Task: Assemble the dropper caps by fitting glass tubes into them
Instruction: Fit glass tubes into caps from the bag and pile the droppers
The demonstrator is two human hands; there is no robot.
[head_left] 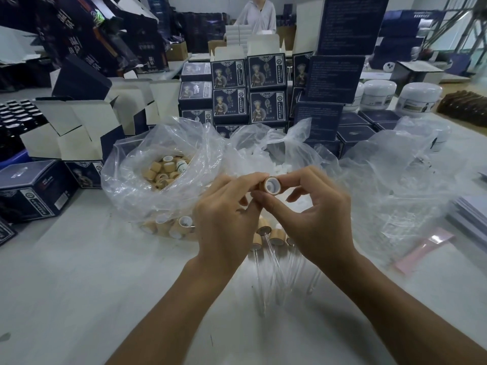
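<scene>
Left hand [226,206] and right hand [313,206] both pinch one dropper cap [271,184] above the surface [79,285], open end toward the camera. No tube held; next move likely requires picking a glass tube [259,280].

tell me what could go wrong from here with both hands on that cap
1. The finished droppers lie right under the wrists; a lowered forearm could snap their glass tubes.
2. The cap is pinched only at fingertips of the left hand and right hand, so it might slip.
</scene>
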